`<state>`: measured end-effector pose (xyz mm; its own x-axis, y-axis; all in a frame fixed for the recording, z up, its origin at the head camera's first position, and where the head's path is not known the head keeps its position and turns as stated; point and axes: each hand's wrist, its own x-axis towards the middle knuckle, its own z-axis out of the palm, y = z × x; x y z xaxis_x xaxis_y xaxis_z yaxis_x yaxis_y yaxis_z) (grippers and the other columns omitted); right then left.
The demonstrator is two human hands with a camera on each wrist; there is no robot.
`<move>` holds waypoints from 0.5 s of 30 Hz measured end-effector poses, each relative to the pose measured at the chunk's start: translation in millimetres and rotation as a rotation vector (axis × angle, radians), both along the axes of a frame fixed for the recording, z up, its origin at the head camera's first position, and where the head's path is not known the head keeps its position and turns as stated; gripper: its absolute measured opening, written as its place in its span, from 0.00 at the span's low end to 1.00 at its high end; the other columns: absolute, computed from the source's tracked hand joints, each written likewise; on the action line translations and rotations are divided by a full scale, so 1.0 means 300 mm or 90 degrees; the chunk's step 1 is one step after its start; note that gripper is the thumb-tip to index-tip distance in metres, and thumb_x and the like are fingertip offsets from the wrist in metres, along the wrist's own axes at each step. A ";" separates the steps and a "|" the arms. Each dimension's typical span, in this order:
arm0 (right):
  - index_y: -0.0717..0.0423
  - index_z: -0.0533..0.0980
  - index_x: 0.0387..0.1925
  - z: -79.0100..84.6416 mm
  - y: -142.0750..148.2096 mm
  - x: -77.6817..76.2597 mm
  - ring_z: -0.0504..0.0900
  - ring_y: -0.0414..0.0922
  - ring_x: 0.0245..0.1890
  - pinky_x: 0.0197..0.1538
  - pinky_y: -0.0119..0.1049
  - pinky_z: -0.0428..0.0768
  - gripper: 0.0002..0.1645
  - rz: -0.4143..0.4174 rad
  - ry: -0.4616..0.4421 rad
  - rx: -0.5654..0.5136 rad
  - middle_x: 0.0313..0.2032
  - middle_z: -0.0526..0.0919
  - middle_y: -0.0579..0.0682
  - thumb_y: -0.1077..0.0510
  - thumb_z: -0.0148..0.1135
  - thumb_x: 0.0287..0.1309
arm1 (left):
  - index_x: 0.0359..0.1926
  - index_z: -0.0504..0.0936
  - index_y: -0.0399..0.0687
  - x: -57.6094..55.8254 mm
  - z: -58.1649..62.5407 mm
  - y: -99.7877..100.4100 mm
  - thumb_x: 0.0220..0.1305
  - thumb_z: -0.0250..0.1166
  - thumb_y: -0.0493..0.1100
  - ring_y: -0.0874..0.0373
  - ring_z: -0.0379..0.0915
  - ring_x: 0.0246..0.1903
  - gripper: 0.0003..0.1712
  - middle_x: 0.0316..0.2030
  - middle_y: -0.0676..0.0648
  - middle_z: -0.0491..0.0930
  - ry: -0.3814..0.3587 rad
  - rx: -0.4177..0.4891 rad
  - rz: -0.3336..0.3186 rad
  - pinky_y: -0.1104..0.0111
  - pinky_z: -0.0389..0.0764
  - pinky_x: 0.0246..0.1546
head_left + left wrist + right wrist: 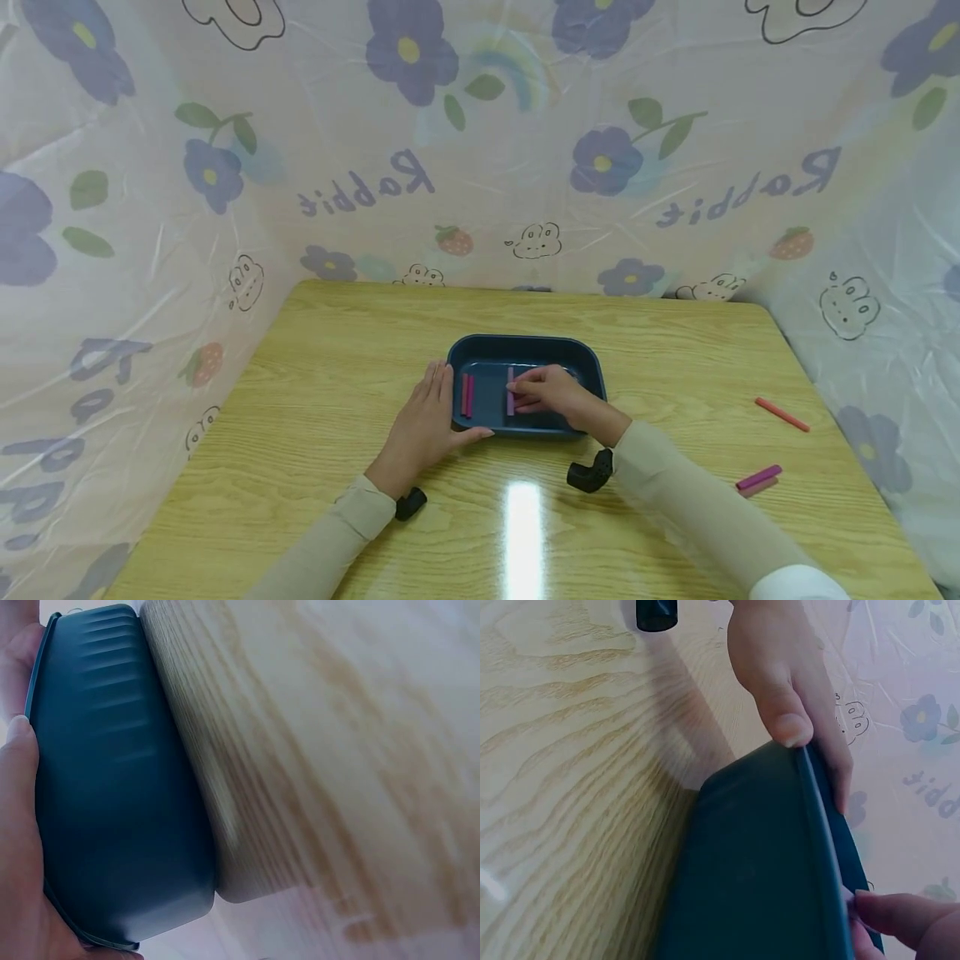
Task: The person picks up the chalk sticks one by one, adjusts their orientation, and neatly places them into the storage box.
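Beige sleeves [712,500] lie nearest the head camera, entering from 7 and 5 o'clock over the table [337,358]. Clock positions follow that view. Purple stick [511,392]: inside the dark blue tray [536,432], slightly to the 9 o'clock side of its middle; long axis 12 to 6. Dark pink stick [464,395] and magenta stick [470,396] lie side by side at the tray's 9 o'clock end, nearly parallel to it. Bare tray floor separates them from the purple stick; raised walls bound all sides. Outside, toward 3 o'clock and well apart from the tray, an orange-red stick [782,414] runs 10 to 4. Hands: apart from each other. Right hand [552,392] pinches the purple stick between thumb and fingers. Left hand [423,425] rests against the tray's 8 o'clock corner, fingers extended along the end wall, thumb spread onto the near rim.
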<state>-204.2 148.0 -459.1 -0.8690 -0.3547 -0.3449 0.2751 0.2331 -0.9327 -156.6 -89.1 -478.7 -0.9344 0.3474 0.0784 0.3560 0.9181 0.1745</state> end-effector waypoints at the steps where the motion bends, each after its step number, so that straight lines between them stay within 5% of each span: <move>1: 0.70 0.77 0.45 0.000 -0.004 -0.001 0.83 0.48 0.37 0.42 0.41 0.81 0.17 -0.002 -0.001 0.000 0.37 0.83 0.57 0.59 0.58 0.62 | 0.72 0.42 0.37 0.000 -0.001 0.000 0.43 0.36 0.87 0.50 0.31 0.70 0.70 0.71 0.38 0.43 0.000 0.001 0.000 0.58 0.47 0.66; 15: 0.67 0.78 0.44 0.000 -0.065 -0.008 0.83 0.49 0.36 0.41 0.42 0.81 0.15 0.008 -0.032 0.010 0.36 0.83 0.57 0.59 0.57 0.63 | 0.71 0.42 0.35 0.000 -0.003 -0.001 0.45 0.35 0.86 0.48 0.35 0.70 0.70 0.70 0.37 0.44 0.008 -0.007 -0.009 0.58 0.48 0.66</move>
